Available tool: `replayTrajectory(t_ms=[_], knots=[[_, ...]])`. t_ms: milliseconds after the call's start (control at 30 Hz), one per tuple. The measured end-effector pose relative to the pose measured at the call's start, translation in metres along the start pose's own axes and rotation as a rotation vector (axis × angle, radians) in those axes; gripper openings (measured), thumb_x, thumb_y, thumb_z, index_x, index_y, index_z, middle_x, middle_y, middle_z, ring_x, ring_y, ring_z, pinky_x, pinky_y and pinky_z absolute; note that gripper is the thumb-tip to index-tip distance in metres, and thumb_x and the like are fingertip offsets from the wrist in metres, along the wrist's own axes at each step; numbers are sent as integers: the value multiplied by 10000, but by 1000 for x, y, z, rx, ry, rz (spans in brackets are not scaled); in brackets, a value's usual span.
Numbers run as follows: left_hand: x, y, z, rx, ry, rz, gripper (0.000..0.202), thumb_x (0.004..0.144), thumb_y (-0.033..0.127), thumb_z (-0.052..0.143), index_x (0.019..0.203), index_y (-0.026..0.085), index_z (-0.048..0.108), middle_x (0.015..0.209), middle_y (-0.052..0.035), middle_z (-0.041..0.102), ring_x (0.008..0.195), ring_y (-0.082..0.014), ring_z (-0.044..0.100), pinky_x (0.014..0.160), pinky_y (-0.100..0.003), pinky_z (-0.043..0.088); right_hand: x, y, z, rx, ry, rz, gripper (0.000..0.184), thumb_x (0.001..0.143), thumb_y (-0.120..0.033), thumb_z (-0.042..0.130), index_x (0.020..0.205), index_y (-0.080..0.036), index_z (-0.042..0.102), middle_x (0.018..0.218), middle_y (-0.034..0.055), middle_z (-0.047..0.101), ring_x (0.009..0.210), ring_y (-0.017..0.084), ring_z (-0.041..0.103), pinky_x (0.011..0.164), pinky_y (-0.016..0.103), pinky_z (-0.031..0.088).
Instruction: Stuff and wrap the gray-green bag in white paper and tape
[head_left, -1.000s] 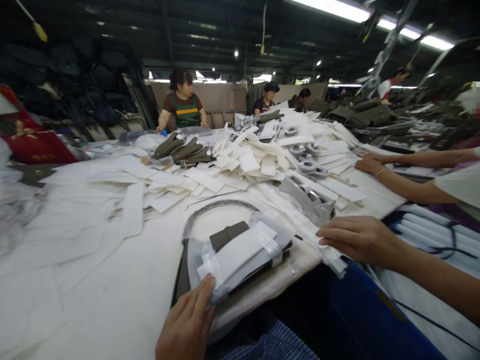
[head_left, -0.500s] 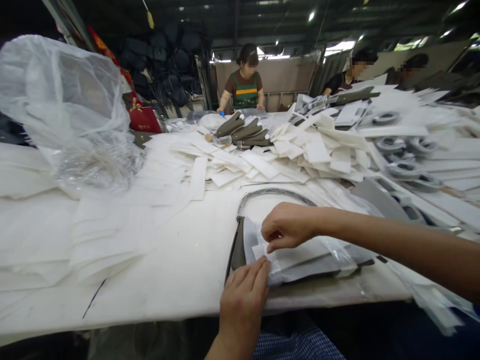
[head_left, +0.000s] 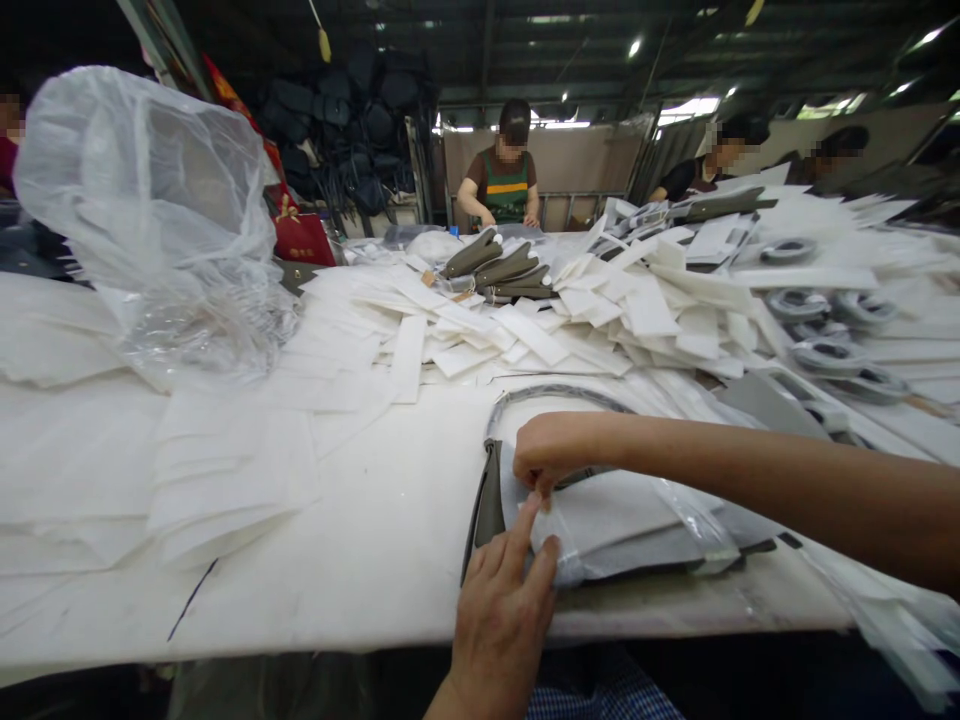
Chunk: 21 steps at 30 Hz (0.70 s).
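A clear plastic packet (head_left: 637, 520) holding white padding lies on an olive-grey bag piece (head_left: 491, 500) near the table's front edge. A grey curved handle (head_left: 555, 395) arches behind it. My left hand (head_left: 502, 610) reaches up from below and pinches the packet's near left corner, forefinger raised. My right hand (head_left: 551, 452) comes in from the right, its fingers curled in a pinch on the packet's upper left edge. The two hands almost touch.
Heaps of white foam strips (head_left: 570, 320) cover the table's (head_left: 360, 560) middle and right, with tape rolls (head_left: 825, 330) at the right. A big clear plastic bag (head_left: 157, 220) stands at the left. Olive parts (head_left: 495, 265) lie at the back, where several people work.
The view swung left from a second ago. My right hand came from the table's right edge onto the packet; since half a second ago both hands shifted slightly and my left forefinger lifted.
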<state>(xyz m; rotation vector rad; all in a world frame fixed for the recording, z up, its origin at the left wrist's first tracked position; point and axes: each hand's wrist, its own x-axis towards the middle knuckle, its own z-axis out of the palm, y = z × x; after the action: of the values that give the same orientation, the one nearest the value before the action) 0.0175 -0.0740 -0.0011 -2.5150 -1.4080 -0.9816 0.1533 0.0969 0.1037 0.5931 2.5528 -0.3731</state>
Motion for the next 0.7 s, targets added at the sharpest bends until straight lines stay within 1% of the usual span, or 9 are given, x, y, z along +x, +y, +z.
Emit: replayTrajectory(t_ms=[67, 133, 267, 333, 400, 500, 567, 633, 700], knots=[[3, -2, -2, -31, -24, 40, 233, 917, 134, 542, 1123, 204, 628, 1399, -15, 570, 944, -205, 601, 749, -362, 503, 3, 4, 1, 19, 9, -11, 109, 758, -323, 764, 792, -221, 782, 611, -10, 653, 521, 108, 429, 542, 277, 239], [4, -4, -2, -79, -15, 53, 255, 907, 116, 542, 1132, 208, 621, 1301, 26, 645, 936, -199, 593, 744, -357, 491, 4, 9, 4, 39, 25, -41, 142, 775, -346, 755, 796, -208, 779, 632, -11, 666, 525, 101, 435, 544, 270, 247], [2, -3, 0, -115, 37, 44, 314, 888, 81, 523, 1161, 206, 616, 1258, 15, 670, 928, -203, 592, 756, -355, 475, 7, 21, 10, 89, 62, -85, 287, 754, -485, 766, 762, -198, 759, 619, -28, 653, 518, 88, 449, 548, 253, 265], [0, -2, 1, -112, 56, 41, 343, 869, 65, 524, 1170, 201, 617, 1252, 0, 674, 930, -208, 595, 773, -351, 474, 8, 29, 13, 75, 133, -27, 377, 688, -561, 793, 747, -192, 743, 624, -28, 646, 524, 91, 452, 547, 250, 262], [-1, 0, 2, -106, 71, 42, 382, 842, 43, 527, 1179, 200, 616, 1252, -3, 674, 927, -210, 597, 777, -347, 475, 12, 40, 15, 88, 188, 84, 458, 609, -613, 819, 755, -188, 730, 660, -21, 658, 555, 103, 472, 554, 246, 265], [-1, 2, 0, -103, 84, 43, 440, 804, 9, 520, 1190, 200, 609, 1262, 18, 669, 924, -206, 596, 773, -347, 483, 17, 59, 15, 222, 141, 215, 486, 562, -602, 841, 792, -189, 729, 719, -18, 687, 617, 118, 529, 582, 231, 305], [-1, 3, 0, -100, 96, 41, 443, 799, 3, 520, 1185, 202, 610, 1263, 27, 668, 929, -207, 595, 785, -349, 488, 16, 71, 14, 277, 132, 266, 429, 596, -542, 836, 780, -170, 730, 710, -4, 692, 638, 132, 554, 603, 232, 333], [-2, 4, 0, -93, 116, 36, 425, 814, 13, 524, 1182, 206, 613, 1253, 26, 674, 932, -209, 597, 797, -349, 488, 10, 78, 13, 274, 198, 328, 358, 673, -473, 792, 768, -134, 730, 715, 39, 701, 663, 158, 573, 625, 250, 354], [-4, 5, 2, -88, 132, 29, 399, 841, 29, 517, 1182, 209, 616, 1246, 24, 678, 934, -207, 598, 802, -346, 483, -1, 76, 17, 287, 287, 372, 343, 793, -445, 676, 835, -110, 735, 789, 86, 721, 711, 181, 599, 651, 267, 378]])
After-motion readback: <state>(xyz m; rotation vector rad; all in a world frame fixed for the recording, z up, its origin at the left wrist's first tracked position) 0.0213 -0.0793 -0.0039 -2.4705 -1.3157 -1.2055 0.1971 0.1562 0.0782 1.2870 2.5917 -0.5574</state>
